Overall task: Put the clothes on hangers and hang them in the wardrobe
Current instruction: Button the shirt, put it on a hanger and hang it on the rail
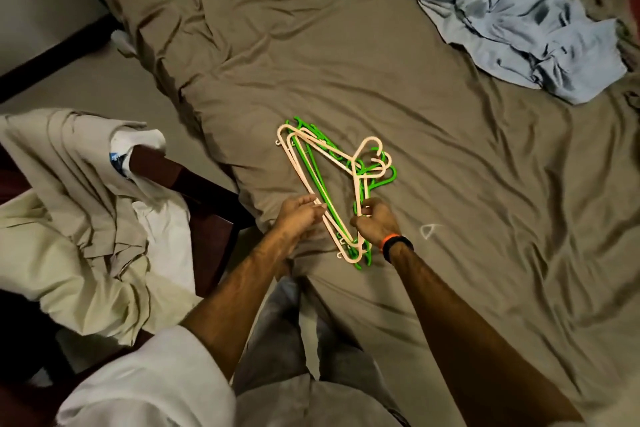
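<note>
A tangled pile of pink and green plastic hangers point(332, 180) lies on the brown bedsheet point(311, 45) in front of me. My left hand point(299, 213) pinches the long bar of a pink hanger on the pile's left side. My right hand point(375, 218) curls its fingers round a pink hanger arm on the right side; an orange and black band sits on that wrist. A crumpled light blue garment point(519, 24) lies at the far right of the bed. Beige and cream clothes point(76, 204) are heaped on a dark wooden chair at my left.
The dark wooden chair point(207, 204) stands close against the bed's left edge. Grey floor point(114, 87) runs along the left side, with a dark skirting strip point(52, 55) beyond it. My grey trousers point(311, 340) fill the bottom middle.
</note>
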